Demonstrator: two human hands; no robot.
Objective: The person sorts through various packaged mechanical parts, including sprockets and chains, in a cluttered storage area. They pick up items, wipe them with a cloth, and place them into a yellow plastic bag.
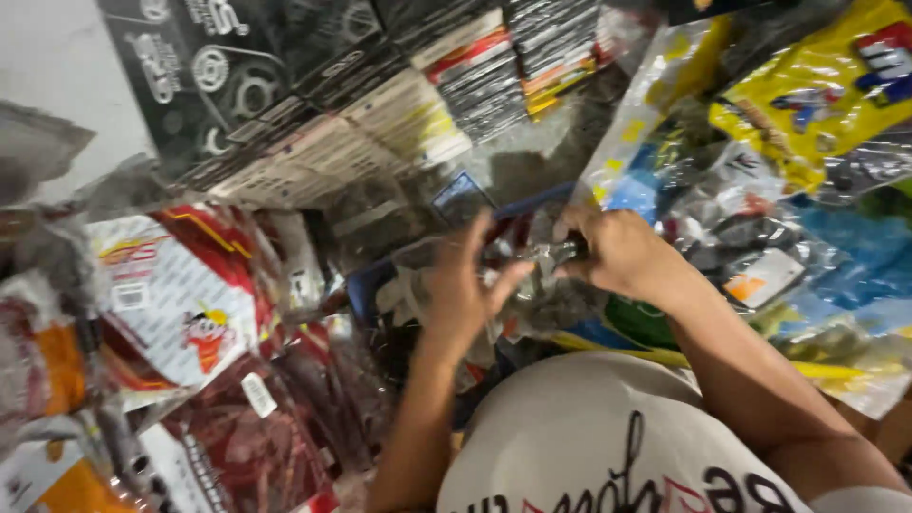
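Piles of shiny toy packets [180, 304] fill the place. In the middle, the right hand [622, 255] pinches a crinkly clear plastic bag [532, 271]; the left hand [465, 285], at nine o'clock, spreads open against it. It looks light, soft and slippery; its bunched top seems best to grab.

Passage: narrow gap between red packets [190, 313] left and blue-yellow bags [807, 237] right; stacked black boxes [399, 104] block beyond; both hands fill it.

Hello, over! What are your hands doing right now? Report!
Left hand open, fingers spread beside a clear packet. Right hand gripping that packet's end. Red bags and yellow bags piled all around.
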